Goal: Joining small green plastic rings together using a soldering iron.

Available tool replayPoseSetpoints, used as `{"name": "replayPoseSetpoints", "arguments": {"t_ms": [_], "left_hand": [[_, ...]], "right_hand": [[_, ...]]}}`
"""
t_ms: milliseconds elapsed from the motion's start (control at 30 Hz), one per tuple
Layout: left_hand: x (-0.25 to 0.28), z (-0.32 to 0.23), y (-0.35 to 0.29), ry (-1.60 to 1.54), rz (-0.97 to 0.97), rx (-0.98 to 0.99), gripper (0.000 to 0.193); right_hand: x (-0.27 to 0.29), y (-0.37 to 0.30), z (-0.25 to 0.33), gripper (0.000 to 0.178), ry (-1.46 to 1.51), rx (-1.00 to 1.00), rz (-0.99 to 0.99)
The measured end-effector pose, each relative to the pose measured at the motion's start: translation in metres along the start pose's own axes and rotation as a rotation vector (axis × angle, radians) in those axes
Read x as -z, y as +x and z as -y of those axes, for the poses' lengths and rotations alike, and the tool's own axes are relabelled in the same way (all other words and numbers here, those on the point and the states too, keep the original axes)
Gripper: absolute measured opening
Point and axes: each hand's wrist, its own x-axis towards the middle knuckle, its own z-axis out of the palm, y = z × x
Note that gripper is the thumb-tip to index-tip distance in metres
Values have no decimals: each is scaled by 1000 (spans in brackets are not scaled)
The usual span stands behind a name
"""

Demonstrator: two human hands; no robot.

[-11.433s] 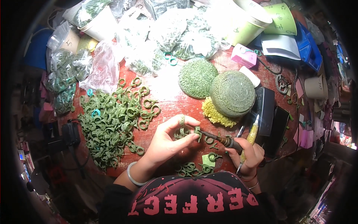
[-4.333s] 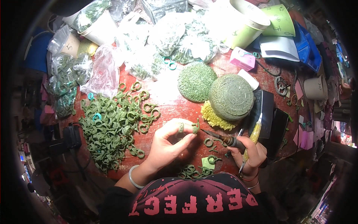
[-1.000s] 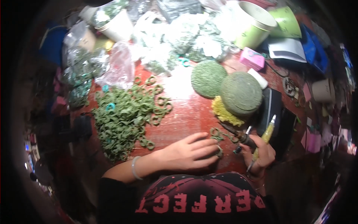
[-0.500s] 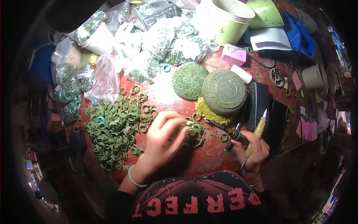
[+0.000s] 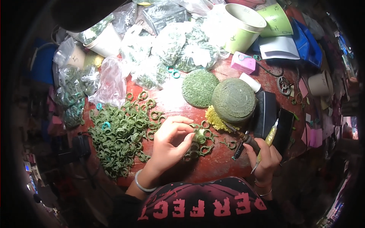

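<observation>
Worn red tabletop (image 5: 224, 167) formed the work surface, brightly lit toward its far side. The left hand (image 5: 167, 146) was positioned above it, thumb and fingers curved toward each other; from where I stood, I could not tell whether a piece was pinched between them. Beside its fingertips, to the right, lay a small cluster of green ring-shaped pieces (image 5: 194, 147). The right hand (image 5: 264, 161) gripped two tools together: a dark-handled tool (image 5: 251, 143), its metal shaft directed toward a yellow sponge (image 5: 215, 118), and a yellow pen-like tool (image 5: 272, 135), pointed upward. Contact between shaft and sponge could not be confirmed. Left of the left hand was a large pile (image 5: 119, 135) of similar green pieces. Farther out, a round green block (image 5: 234, 99) overlapped the sponge, adjacent to a green textured disc (image 5: 199, 88); a black box (image 5: 266, 114) lay to the block's right. Clear bags (image 5: 167, 43) occupied the far side.
</observation>
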Motion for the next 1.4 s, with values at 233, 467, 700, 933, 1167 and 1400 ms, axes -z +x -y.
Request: {"name": "replayPoseSetpoints", "arguments": {"t_ms": [233, 467, 700, 933, 1167, 1400], "left_hand": [[9, -3, -1, -911, 20, 353, 36], [11, 3, 0, -1133, 91, 419, 34], [14, 0, 0, -1283, 144, 534, 30], [6, -1, -1, -1072, 88, 468, 35], [5, 1, -2, -1071, 127, 511, 36], [6, 3, -1, -1120, 121, 600, 37]], "right_hand": [[-8, 1, 10, 33, 57, 14, 21], [-29, -3, 18, 30, 141, 65, -55], [-27, -3, 10, 35, 157, 25, 13], [-10, -6, 4, 38, 21, 18, 30], [-5, -2, -2, 35, -52, 21, 75], [-16, -3, 11, 37, 96, 71, -33]]}}
